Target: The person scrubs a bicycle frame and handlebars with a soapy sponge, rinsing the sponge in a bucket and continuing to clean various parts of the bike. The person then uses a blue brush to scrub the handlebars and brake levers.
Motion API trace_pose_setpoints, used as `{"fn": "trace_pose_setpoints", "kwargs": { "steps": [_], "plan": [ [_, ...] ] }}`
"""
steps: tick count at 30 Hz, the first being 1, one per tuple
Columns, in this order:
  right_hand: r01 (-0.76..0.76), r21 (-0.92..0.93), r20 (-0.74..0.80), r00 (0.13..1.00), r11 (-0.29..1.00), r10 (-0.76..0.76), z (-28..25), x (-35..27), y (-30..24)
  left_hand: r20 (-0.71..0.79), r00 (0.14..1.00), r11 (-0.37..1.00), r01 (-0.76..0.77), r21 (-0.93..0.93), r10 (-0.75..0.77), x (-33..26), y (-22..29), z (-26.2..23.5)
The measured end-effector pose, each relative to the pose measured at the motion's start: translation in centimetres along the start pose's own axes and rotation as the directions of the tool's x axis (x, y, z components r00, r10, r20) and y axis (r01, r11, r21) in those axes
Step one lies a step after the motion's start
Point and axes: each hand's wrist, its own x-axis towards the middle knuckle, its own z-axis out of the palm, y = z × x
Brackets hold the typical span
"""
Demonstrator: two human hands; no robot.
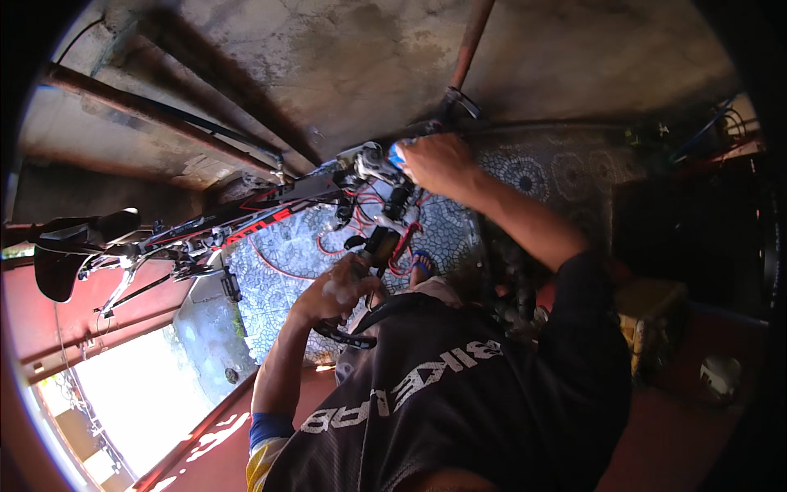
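Observation:
A black bicycle with red lettering hangs along the left, its saddle at the far left. My right hand is closed around a small blue-and-white thing, mostly hidden by the fingers. That hand is up against the silver-grey parts at the bike's front end. Nearer my body, my left hand has its fingers curled around what looks like the black handlebar; whitish foam marks its back. A black curved piece sticks out below that palm.
Red cables loop beneath the bike over the patterned floor tiles. A stained wall with rusty pipes rises beyond. A yellowish box stands to the right, and a bright doorway opens at lower left.

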Motion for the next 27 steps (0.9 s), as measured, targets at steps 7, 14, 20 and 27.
{"fn": "trace_pose_setpoints", "kwargs": {
  "steps": [7, 14, 20, 27],
  "plan": [
    [-0.257, 0.589, -0.387, 0.742, 0.766, 0.547, 9.1, -8.1, -1.0, -0.011, 0.996, 0.983, -0.086, -0.160, 0.085, 0.9, -1.6, -0.7],
    [-0.268, 0.642, -0.420, 0.660, 0.718, 0.623, 12.0, -8.7, -0.6, 0.046, 0.994, 0.991, -0.090, -0.102, 0.095, 0.7, 0.5, -1.3],
    [-0.190, 0.626, -0.560, 0.565, 0.756, 0.606, 12.9, -5.9, 0.3, 0.052, 0.998, 0.994, -0.026, -0.108, 0.032, 1.0, 1.7, -1.4],
    [-0.148, 0.872, -0.358, 0.458, 0.467, 0.814, 13.3, -4.8, 2.4, 0.070, 0.970, 0.970, -0.238, 0.051, 0.234, 1.5, -0.6, -1.8]
  ]
}}
